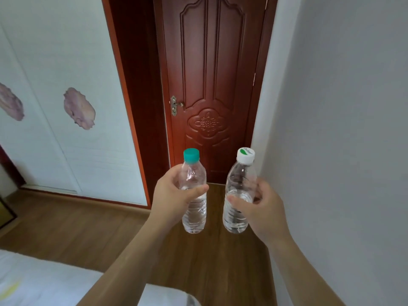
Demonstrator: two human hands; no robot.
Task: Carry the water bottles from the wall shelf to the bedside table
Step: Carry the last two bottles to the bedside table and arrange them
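The left hand gripped a teal-capped water bottle around its middle; the right hand likewise held a white-capped water bottle. Both bottles stood upright, side by side and apart, above a wooden floor before a closed red-brown door.

Two clear capped water bottles, upright, side by side

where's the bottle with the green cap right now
In the head view, the green-capped bottle is held upright in the left hand, left of the white-capped bottle, before the wooden door.
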